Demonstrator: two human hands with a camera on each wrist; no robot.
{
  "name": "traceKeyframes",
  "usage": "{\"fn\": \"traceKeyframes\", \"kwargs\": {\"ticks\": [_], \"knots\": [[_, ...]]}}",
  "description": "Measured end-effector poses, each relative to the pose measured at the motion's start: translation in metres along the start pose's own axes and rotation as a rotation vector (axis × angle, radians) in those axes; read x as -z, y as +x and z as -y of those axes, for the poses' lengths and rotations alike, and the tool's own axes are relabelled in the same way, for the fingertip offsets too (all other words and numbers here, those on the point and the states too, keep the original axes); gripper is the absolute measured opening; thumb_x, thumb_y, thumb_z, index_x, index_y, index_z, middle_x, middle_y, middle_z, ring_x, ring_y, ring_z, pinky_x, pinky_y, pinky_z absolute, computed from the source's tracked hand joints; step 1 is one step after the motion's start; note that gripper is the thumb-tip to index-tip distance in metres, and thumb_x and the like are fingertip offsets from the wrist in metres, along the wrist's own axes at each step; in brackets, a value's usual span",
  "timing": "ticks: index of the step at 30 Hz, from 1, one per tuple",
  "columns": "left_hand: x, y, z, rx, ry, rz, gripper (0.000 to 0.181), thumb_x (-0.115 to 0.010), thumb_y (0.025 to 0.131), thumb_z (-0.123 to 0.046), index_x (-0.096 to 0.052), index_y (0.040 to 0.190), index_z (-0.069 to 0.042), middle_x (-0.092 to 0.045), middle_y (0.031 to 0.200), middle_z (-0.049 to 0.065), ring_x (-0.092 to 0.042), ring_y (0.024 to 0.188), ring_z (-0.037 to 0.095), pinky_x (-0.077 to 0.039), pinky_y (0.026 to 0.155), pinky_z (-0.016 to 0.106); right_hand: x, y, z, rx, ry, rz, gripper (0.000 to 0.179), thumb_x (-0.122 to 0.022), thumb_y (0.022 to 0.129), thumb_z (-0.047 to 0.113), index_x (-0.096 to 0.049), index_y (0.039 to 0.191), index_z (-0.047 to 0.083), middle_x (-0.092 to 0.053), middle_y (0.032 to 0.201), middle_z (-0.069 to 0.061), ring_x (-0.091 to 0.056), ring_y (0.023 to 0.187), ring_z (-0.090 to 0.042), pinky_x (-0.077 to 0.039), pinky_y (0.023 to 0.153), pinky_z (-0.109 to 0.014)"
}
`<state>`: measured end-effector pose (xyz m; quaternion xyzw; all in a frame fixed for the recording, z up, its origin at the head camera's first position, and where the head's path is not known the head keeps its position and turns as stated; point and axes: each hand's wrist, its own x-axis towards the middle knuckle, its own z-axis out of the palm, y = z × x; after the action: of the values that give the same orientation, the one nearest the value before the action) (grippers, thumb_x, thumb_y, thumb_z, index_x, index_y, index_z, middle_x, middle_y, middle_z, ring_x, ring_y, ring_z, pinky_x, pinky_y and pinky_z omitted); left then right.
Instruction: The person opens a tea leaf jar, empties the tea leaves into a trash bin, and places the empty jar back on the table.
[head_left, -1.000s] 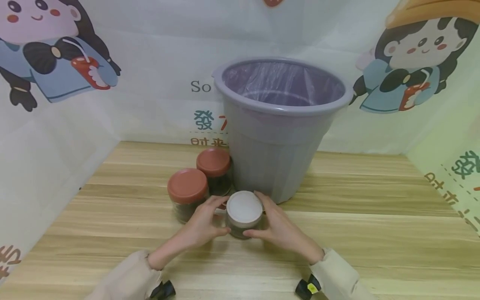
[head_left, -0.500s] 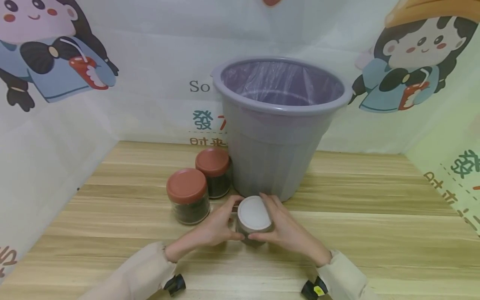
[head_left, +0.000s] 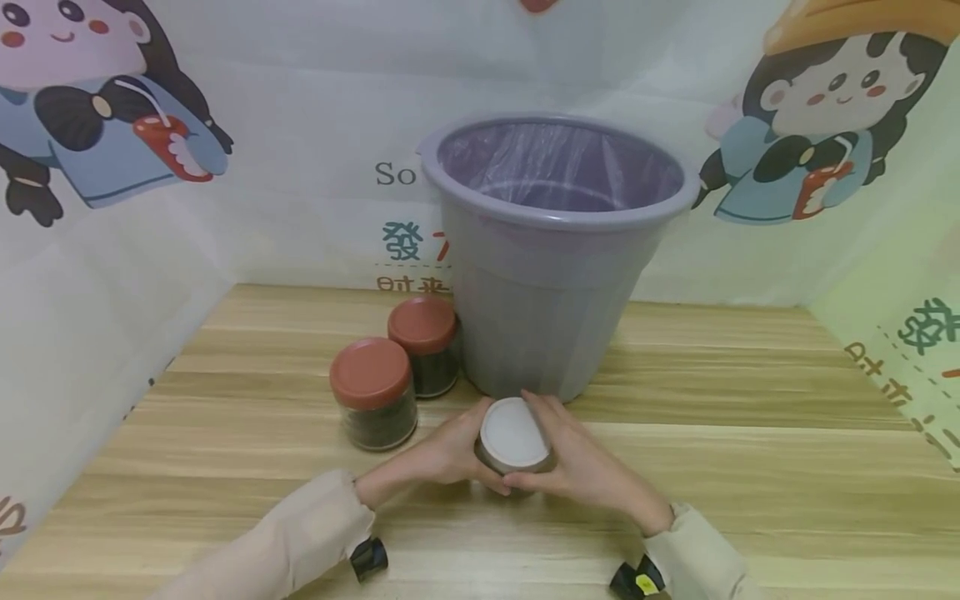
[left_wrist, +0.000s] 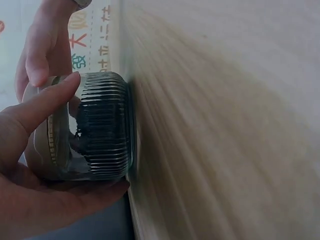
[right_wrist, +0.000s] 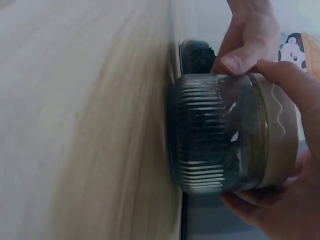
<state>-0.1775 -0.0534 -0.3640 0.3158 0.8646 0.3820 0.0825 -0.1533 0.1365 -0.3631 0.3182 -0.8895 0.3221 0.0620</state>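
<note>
In the head view a glass jar with a pale lid (head_left: 515, 432) stands on the wooden table in front of the bin. Dark contents show through its ribbed glass wall (left_wrist: 105, 125). My left hand (head_left: 450, 450) grips the jar from the left, its thumb on the near side. From the other side my right hand (head_left: 585, 458) holds it around the lid, and the two thumbs nearly meet at the front. The right wrist view shows the jar's base (right_wrist: 187, 135) down at the table surface. Far fingers of both hands are partly hidden behind the jar.
Two jars with red lids, a nearer one (head_left: 372, 392) and a farther one (head_left: 423, 342), stand left of my hands. A large grey-purple bin (head_left: 547, 308) with a clear liner rises just behind. Printed cloth walls (head_left: 300, 167) border the wooden table (head_left: 750, 467).
The pale-lidded jar has slid right and slightly toward me, away from the red-lidded jars. Both hands moved with it, and the left hand closed in around its side.
</note>
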Motion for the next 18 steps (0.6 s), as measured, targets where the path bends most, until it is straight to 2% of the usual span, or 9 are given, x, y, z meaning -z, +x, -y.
{"fn": "traceKeyframes", "kwargs": {"ticks": [6,11,18], "knots": [[-0.0037,0.0027,-0.0004,0.022,-0.029,-0.027,0.083,-0.086,0.053,-0.018,-0.04,0.118,0.005,-0.053,0.111,0.018,-0.051,0.103,0.03,-0.041,0.088,0.043,-0.0084,0.0032,0.0008,0.011,-0.006,-0.064,0.093,-0.078,0.062,0.038,-0.033,0.127,-0.01,-0.043,0.117,-0.019,-0.049,0.102,-0.027,-0.044,0.086,-0.042],[-0.0054,0.0037,0.0025,0.032,-0.042,-0.032,0.084,-0.086,0.052,-0.02,-0.041,0.121,-0.002,-0.054,0.113,0.013,-0.051,0.104,0.028,-0.041,0.088,0.042,-0.0087,0.0054,-0.0013,0.032,-0.036,-0.089,0.085,-0.078,0.063,0.037,-0.039,0.122,-0.008,-0.049,0.11,-0.015,-0.052,0.095,-0.024,-0.047,0.08,-0.04],[-0.0059,0.0049,0.0067,-0.012,-0.001,-0.059,0.083,-0.088,0.048,-0.022,-0.045,0.117,-0.005,-0.056,0.11,0.01,-0.053,0.101,0.025,-0.042,0.086,0.04,-0.006,0.0063,-0.0036,0.074,-0.05,-0.087,0.077,-0.075,0.066,0.037,-0.042,0.121,-0.005,-0.052,0.111,-0.014,-0.053,0.096,-0.024,-0.047,0.078,-0.041]]}}
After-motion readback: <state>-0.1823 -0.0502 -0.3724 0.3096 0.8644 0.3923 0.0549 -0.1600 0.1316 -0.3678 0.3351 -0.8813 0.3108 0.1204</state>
